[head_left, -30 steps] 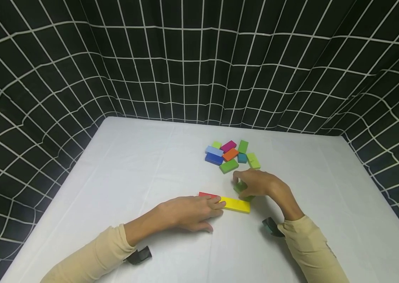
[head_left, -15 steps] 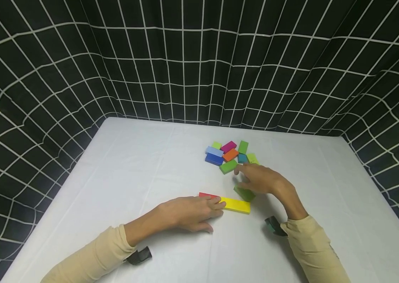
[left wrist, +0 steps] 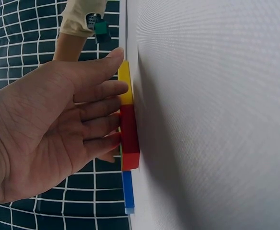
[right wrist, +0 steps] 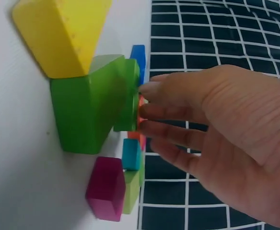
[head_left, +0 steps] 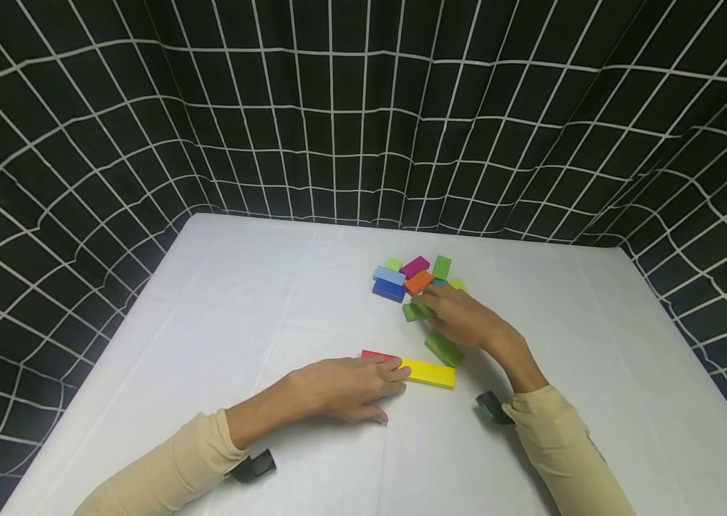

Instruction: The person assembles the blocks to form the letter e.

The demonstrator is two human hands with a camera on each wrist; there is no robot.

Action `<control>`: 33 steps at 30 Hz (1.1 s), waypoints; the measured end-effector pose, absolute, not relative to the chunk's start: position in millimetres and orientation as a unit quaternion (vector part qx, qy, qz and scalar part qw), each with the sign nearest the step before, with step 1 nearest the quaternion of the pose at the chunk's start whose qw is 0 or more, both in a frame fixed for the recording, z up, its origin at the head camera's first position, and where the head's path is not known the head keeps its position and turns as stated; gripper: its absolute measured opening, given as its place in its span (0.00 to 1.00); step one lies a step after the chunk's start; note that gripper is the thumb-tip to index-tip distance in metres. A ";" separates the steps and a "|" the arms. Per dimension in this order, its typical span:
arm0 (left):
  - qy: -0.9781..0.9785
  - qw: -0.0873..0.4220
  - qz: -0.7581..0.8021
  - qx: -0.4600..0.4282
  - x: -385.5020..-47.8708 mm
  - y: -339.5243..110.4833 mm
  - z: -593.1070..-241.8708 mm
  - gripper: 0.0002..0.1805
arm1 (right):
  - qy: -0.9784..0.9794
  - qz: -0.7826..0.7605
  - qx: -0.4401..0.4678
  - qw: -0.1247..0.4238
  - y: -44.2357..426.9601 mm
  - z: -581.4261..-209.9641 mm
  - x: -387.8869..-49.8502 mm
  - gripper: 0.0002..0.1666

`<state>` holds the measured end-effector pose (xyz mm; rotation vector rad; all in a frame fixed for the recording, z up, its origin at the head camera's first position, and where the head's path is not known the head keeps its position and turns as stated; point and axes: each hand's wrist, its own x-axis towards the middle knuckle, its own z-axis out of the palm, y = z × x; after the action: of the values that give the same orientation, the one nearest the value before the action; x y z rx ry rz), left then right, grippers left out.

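My left hand [head_left: 347,388] lies with extended fingers against a red block [head_left: 377,355] and the near end of a yellow block [head_left: 430,373], which stand end to end; the left wrist view shows its fingertips along the red block [left wrist: 129,132]. My right hand [head_left: 466,319] pinches a green block [head_left: 416,312] between thumb and fingers, over the front of the cluster. In the right wrist view that green block [right wrist: 129,103] is at the fingertips. Another green block [head_left: 444,350] lies angled behind the yellow block's right end.
Behind the right hand are an orange block [head_left: 418,282], a dark blue block [head_left: 390,289], a light blue block [head_left: 390,275], a magenta block [head_left: 415,267] and a green block [head_left: 442,268]. The right wrist view also shows a magenta block [right wrist: 106,187] nearer the camera.
My right hand has moved left and away from the angled green block, and now grips the green block at the cluster's front, which has turned and shifted slightly. The left hand stays still.
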<state>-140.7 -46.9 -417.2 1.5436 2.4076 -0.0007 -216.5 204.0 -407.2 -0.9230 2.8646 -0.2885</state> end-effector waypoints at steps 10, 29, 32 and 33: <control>0.835 0.137 -0.002 0.532 -141.1 -46.0 -418.5 0.27 | 0.950 -0.084 -0.298 0.043 202.8 -417.5 -225.6 0.25; 0.831 0.144 0.001 0.537 -144.4 -46.7 -419.5 0.25 | 0.926 -0.120 -0.329 0.143 186.9 -396.9 -231.3 0.26; 0.831 0.144 -0.005 0.537 -144.1 -46.3 -419.0 0.26 | 0.920 -0.121 -0.338 0.158 186.1 -398.3 -229.6 0.26; 0.831 0.143 -0.006 0.537 -144.1 -46.3 -419.2 0.27 | 0.918 -0.121 -0.341 0.160 186.0 -399.2 -229.3 0.26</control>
<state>-144.1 -46.3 -419.2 1.5478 2.3975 -0.0173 -229.3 186.0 -399.2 -0.9732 2.6237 -0.3453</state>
